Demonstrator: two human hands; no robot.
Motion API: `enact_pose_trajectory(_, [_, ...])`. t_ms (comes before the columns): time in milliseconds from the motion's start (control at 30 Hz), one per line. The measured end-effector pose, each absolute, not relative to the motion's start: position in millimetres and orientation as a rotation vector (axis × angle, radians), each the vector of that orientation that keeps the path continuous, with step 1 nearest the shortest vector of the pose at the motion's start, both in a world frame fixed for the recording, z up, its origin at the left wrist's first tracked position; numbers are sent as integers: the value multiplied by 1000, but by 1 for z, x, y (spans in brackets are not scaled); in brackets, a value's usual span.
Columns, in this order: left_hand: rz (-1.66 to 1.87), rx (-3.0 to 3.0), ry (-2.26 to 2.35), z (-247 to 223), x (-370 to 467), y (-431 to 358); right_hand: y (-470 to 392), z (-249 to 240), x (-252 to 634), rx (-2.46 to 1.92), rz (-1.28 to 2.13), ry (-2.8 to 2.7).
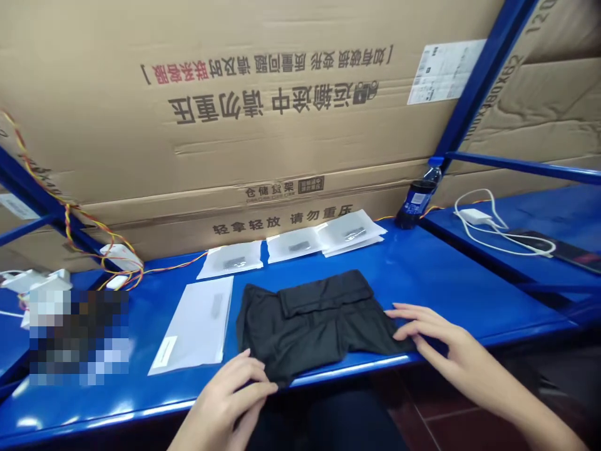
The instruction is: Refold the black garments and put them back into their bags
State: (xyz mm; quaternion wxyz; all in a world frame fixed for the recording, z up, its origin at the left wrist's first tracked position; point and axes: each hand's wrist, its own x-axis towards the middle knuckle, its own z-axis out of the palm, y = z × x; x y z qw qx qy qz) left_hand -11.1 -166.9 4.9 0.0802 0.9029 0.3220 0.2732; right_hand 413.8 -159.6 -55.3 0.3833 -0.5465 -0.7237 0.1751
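Observation:
A black garment, partly folded along its far side, lies at the front edge of the blue shelf. At its near left corner is my left hand, fingers closed on the cloth. My right hand rests at the garment's right end with its fingers spread, the tips touching the fabric. Left of the cloth lies a flat white packet with a small label. Behind it are several more white packets, each showing a small dark patch.
A bottle of dark drink stands at the back right. Further right are a white charger with cable and a dark phone. Twisted wires and a white power strip lie at left. Large cardboard rises behind, between blue posts.

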Motion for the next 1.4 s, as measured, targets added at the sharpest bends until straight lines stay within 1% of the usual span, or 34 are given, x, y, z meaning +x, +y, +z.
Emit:
enact_pose_trajectory(100, [900, 2603, 1046, 12, -4, -162, -158, -50, 412, -1379, 344, -1860])
enact_pose_trajectory(167, [1004, 2565, 1082, 17, 5, -145, -144, -40, 404, -1365, 263, -1818])
enact_pose_trajectory(233, [1027, 2594, 1106, 17, 16, -119, -124, -31, 393, -1350, 227, -1858])
enact_pose_trajectory(267, [987, 2638, 1110, 15, 21, -104, -113, -28, 388, -1341, 222, -1909])
enact_pose_trajectory(367, [721, 2816, 1067, 4, 32, -69, -89, -31, 376, -1330, 198, -2044])
enact_pose_trajectory(467, [619, 2900, 1024, -7, 31, -63, -90, -42, 370, -1312, 188, -2063])
enact_pose_trajectory(533, [661, 2853, 1054, -6, 24, -74, -101, -44, 367, -1294, 225, -2029])
enact_pose_trajectory(633, [702, 2633, 1134, 10, 13, -81, -108, -35, 364, -1294, 331, -1925])
enact_pose_trajectory(700, [718, 2435, 1199, 24, 11, -66, -93, -26, 363, -1306, 410, -1829])
enact_pose_trajectory(800, [743, 2155, 1220, 34, 15, -21, -46, -17, 359, -1346, 562, -1744])
enact_pose_trajectory(867, [686, 2109, 1200, 30, 19, 10, -13, -17, 356, -1385, 643, -1760])
enact_pose_trajectory(967, [661, 2075, 1203, 15, 23, 35, 15, -24, 353, -1433, 661, -1774])
enact_pose_trajectory(1067, [682, 2055, 1214, 0, 23, 37, 16, -32, 357, -1470, 660, -1769])
enact_pose_trajectory(1200, [674, 2043, 1209, -10, 19, 36, 9, -36, 364, -1481, 733, -1773])
enact_pose_trajectory(1300, [680, 2050, 1209, -10, 18, 39, 12, -34, 364, -1448, 739, -1751])
enact_pose_trajectory(1400, [723, 2084, 1200, 2, 17, 38, 11, -25, 361, -1384, 728, -1657])
